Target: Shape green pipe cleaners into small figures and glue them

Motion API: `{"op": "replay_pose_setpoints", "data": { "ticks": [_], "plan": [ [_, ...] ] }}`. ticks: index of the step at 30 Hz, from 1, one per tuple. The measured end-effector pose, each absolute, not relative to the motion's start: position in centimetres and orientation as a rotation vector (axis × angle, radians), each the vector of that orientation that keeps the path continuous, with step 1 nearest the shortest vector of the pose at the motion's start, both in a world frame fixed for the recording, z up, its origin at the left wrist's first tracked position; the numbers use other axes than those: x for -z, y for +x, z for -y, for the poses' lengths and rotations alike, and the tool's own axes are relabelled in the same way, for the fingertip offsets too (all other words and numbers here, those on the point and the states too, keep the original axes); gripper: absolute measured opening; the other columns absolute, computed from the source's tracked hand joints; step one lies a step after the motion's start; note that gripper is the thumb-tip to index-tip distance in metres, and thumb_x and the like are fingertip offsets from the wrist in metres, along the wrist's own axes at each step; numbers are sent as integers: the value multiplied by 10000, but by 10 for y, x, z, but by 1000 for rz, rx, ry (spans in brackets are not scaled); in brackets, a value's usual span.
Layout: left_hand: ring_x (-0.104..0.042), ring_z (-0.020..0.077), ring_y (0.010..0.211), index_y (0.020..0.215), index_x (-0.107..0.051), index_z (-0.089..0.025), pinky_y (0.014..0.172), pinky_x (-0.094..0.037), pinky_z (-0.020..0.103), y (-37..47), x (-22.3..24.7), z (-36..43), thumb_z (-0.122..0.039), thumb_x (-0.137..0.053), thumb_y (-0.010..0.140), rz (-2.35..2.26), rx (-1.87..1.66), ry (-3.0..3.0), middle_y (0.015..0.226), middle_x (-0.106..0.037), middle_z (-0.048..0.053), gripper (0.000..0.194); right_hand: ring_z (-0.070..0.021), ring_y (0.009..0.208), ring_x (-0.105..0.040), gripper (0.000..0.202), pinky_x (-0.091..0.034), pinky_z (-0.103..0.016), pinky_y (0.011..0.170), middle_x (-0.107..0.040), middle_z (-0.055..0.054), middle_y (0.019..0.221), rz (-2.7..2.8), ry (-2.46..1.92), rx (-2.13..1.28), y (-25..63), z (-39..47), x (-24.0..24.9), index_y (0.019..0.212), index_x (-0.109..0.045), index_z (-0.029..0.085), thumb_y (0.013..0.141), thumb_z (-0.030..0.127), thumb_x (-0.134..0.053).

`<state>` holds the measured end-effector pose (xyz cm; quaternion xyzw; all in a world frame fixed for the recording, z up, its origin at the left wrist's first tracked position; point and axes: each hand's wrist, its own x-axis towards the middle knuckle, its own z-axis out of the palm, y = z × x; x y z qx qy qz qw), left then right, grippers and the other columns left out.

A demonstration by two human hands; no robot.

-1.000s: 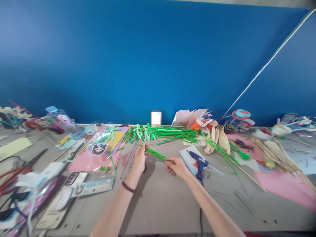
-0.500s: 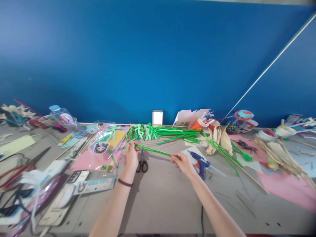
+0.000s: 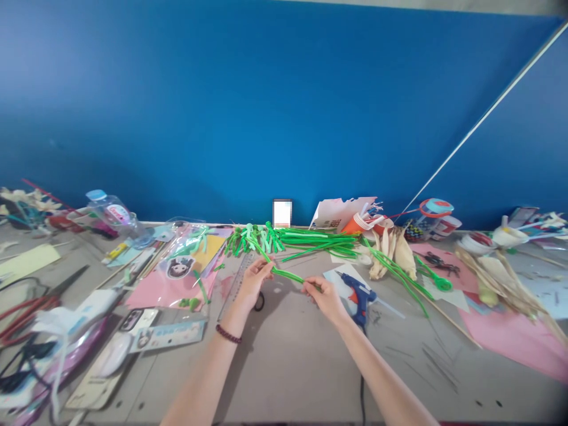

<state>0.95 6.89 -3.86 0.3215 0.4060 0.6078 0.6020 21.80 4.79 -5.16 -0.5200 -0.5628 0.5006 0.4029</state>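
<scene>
Green pipe cleaners (image 3: 287,274) stretch between my two hands above the table. My left hand (image 3: 256,279) is closed round them, and their far ends stick out past its fingers toward the back left. Fingers of my right hand (image 3: 320,293) pinch the other end. Under my left hand lie a clear ruler (image 3: 231,296) and scissors, of which one black handle loop (image 3: 259,302) shows. Behind the hands are a bundle of green pipe cleaners (image 3: 319,239) and several curled green pieces (image 3: 255,238). A blue glue gun (image 3: 361,294) rests just right of my right hand.
At the left are a plastic bag (image 3: 177,266) on pink paper, a white mouse (image 3: 116,354), large scissors (image 3: 57,293) and a bottle (image 3: 113,210). Corn husks (image 3: 403,254), paper cups (image 3: 360,222) and pink paper (image 3: 515,337) lie right. A phone-like screen (image 3: 283,213) stands against the blue partition (image 3: 284,106).
My left hand has moved right and nearer to me, closer to my right hand, sliding along the pipe cleaners. More of the ruler shows. My right hand has barely shifted.
</scene>
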Motion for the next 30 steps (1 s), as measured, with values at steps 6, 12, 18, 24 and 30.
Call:
{"op": "replay_pose_setpoints", "data": {
  "ticks": [6, 12, 18, 24, 30],
  "plan": [
    [-512, 74, 509, 746, -674, -136, 531, -427, 210, 15, 41, -68, -319, -815, 515, -1018, -1417, 736, 623, -617, -17, 326, -132, 601, -576, 233, -443, -247, 561, -686, -43, 735, 1499, -1245, -1390, 219, -46, 60, 846, -643, 158, 724, 353, -613],
    [-512, 82, 483, 635, -640, -134, 528, -419, 212, 26, 36, -60, -350, -797, 547, -1010, -1286, 916, 539, -592, -21, 281, -122, 624, -594, 241, -470, -254, 605, -666, -30, 748, 1531, -1080, -1711, 209, -36, 45, 860, -639, 160, 713, 351, -642],
    [-515, 98, 475, 626, -641, -133, 516, -427, 230, 41, 28, -49, -392, -772, 578, -975, -1106, 1090, 532, -607, 0, 295, -69, 439, -473, 355, -359, -187, 407, -582, 17, 645, 1536, -1084, -1636, 207, -35, 49, 940, -603, 173, 794, 491, -543],
    [-523, 103, 469, 604, -630, -131, 518, -420, 235, 46, 37, -50, -393, -781, 559, -984, -1206, 971, 507, -612, 6, 306, -43, 397, -271, 364, -190, -179, 371, -358, 74, 489, 1492, -1178, -1544, 207, -35, 45, 780, -621, 166, 795, 517, -529],
    [-494, 82, 448, 597, -633, -136, 512, -400, 219, 50, 42, -49, -368, -797, 530, -998, -1324, 828, 469, -573, -26, 292, -30, 402, -127, 404, -85, -182, 384, -214, 116, 474, 1171, -1086, -1857, 206, -36, 38, 781, -605, 166, 684, 557, -635]
  ]
}}
